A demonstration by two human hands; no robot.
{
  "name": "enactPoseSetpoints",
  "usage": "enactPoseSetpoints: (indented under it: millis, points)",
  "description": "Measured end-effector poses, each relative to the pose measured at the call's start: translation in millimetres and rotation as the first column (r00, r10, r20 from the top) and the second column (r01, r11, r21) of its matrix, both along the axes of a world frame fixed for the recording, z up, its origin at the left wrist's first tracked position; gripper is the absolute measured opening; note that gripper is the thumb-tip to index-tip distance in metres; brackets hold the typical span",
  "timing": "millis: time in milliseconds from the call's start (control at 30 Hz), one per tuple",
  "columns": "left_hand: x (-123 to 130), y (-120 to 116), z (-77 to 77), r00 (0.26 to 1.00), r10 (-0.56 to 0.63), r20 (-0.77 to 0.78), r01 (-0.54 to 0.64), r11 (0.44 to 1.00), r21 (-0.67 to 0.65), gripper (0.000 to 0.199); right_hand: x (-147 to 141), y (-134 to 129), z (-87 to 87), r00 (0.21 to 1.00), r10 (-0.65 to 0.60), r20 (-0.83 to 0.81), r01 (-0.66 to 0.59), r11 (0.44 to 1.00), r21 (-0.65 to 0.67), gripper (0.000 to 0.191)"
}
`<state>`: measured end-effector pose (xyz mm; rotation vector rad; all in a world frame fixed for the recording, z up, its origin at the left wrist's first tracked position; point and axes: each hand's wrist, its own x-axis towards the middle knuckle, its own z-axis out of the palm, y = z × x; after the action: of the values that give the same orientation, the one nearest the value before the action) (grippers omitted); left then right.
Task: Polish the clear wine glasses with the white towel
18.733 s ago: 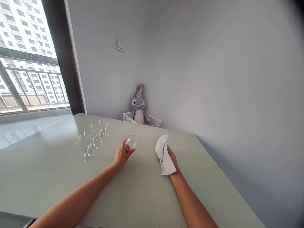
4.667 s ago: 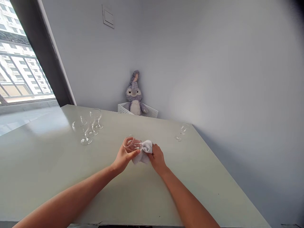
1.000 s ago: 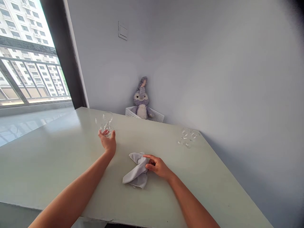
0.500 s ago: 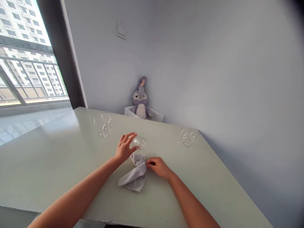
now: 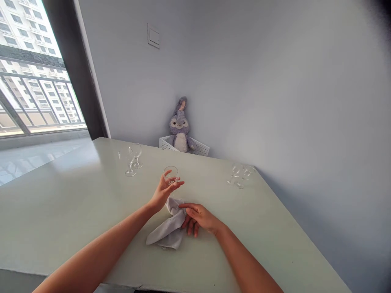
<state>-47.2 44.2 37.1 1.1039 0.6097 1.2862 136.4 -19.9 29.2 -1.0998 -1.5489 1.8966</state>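
My left hand [image 5: 164, 190] is closed around the lower part of a clear stemmed glass [image 5: 171, 173], its bowl upright with the rim on top. The stem and foot are hidden by my fingers. Just below lies a crumpled pale grey cloth [image 5: 168, 231] on the table. Over the cloth's right edge is my right hand [image 5: 200, 217], with fingers stretched and apart; the fingertips overlap the cloth, gripping nothing.
Two stemmed glasses [image 5: 130, 165] stand on the pale table [image 5: 122, 203] at the back left. Two more glasses [image 5: 241, 177] are near its far right corner. Beyond the far edge, a purple plush toy [image 5: 180, 130] sits in a white basket [image 5: 200, 149] against the walls.
The glass in my left hand has turned from lying sideways to upright and shifted slightly left. My right hand's closed fingers have spread out over the cloth.
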Motion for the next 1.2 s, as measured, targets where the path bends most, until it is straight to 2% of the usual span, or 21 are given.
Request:
enactPoseSetpoints:
  millis: [100, 233, 333, 433, 533, 600, 733, 933, 1033, 1200]
  points:
    - [1.4, 0.4, -1.1, 1.0, 0.005, 0.017, -0.004, 1.0, -0.025, 0.061, -4.1, 0.8, -4.0, 0.999, -0.051, -0.016, 0.051, 0.998, 0.028, 0.052]
    - [0.1, 2.6, -1.7, 0.998, -0.032, 0.054, 0.035, 0.998, -0.054, 0.054, -4.3, 4.2, -5.5, 0.991, -0.136, -0.009, 0.136, 0.991, 0.01, 0.049]
    - [-2.8, 3.6, -1.7, 0.982, -0.143, 0.122, 0.159, 0.978, -0.133, 0.041, -1.9, 4.4, -2.1, 0.99, -0.143, 0.002, 0.143, 0.989, -0.03, 0.043]
    - [-5.6, 3.0, -0.9, 0.943, -0.267, 0.198, 0.307, 0.929, -0.208, 0.031, 0.1, 4.1, 0.0, 0.991, -0.133, -0.024, 0.133, 0.991, -0.02, 0.039]
    - [-7.6, 0.5, 2.3, 0.897, -0.379, 0.227, 0.424, 0.883, -0.2, 0.031, 1.5, 5.2, -1.5, 0.989, -0.135, -0.056, 0.134, 0.991, -0.012, 0.036]
    - [-8.2, -1.3, 5.0, 0.881, -0.42, 0.219, 0.459, 0.872, -0.172, 0.032, 2.5, 6.2, -3.0, 0.988, -0.132, -0.075, 0.131, 0.991, -0.017, 0.034]
    - [-8.3, -1.0, 6.1, 0.891, -0.405, 0.207, 0.439, 0.885, -0.158, 0.032, 3.1, 5.0, -2.5, 0.986, -0.138, -0.094, 0.134, 0.99, -0.046, 0.033]
    - [-9.6, 4.0, 2.9, 0.92, -0.339, 0.198, 0.378, 0.899, -0.22, 0.025, -4.3, -4.7, 3.2, 0.994, 0.066, -0.081, -0.077, 0.987, -0.137, 0.052]
    - [-9.4, 3.0, 3.7, 0.93, -0.343, 0.132, 0.366, 0.895, -0.255, 0.027, -6.9, -5.8, 1.3, 0.994, 0.055, -0.093, -0.066, 0.991, -0.119, 0.051]
    - [-6.8, 0.0, 1.8, 0.95, -0.313, 0.018, 0.309, 0.923, -0.229, 0.028, -4.0, -1.8, -2.5, 0.994, -0.043, -0.098, 0.033, 0.994, -0.104, 0.048]
